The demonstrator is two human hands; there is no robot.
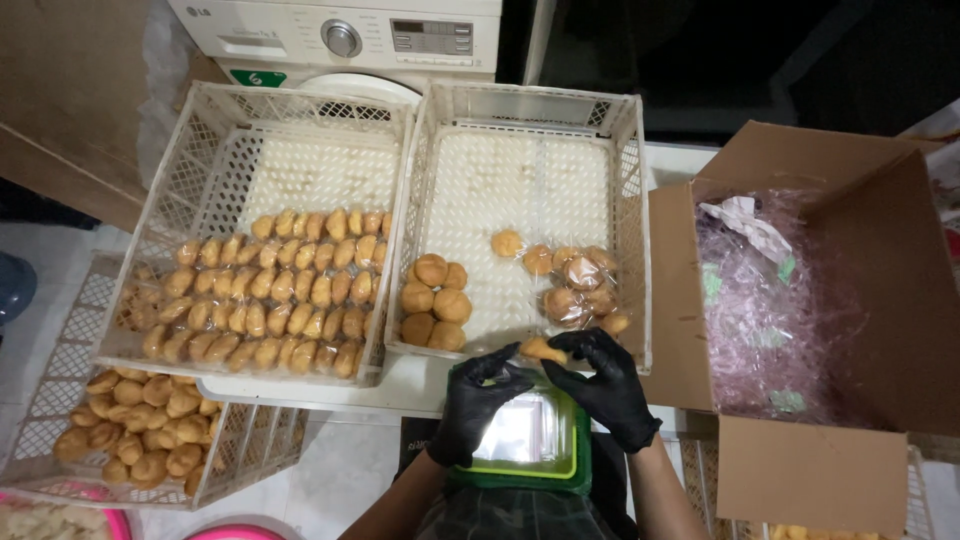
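Both my hands wear black gloves and meet at the near rim of the right white crate (632, 200). My left hand (478, 400) and my right hand (605, 385) together pinch one golden pastry (541, 348) in clear wrap. Below my hands a green-rimmed device (525, 440) with a white top sits on my lap. Inside the right crate lie several bare round pastries (433, 300) at the left and a pile of wrapped ones (577, 285) at the right.
The left white crate (190, 160) holds rows of wrapped pastries (270, 295). A lower crate (60, 400) at the left holds more. An open cardboard box (860, 300) with clear wrappers stands at the right. A white washing machine (340, 40) is behind.
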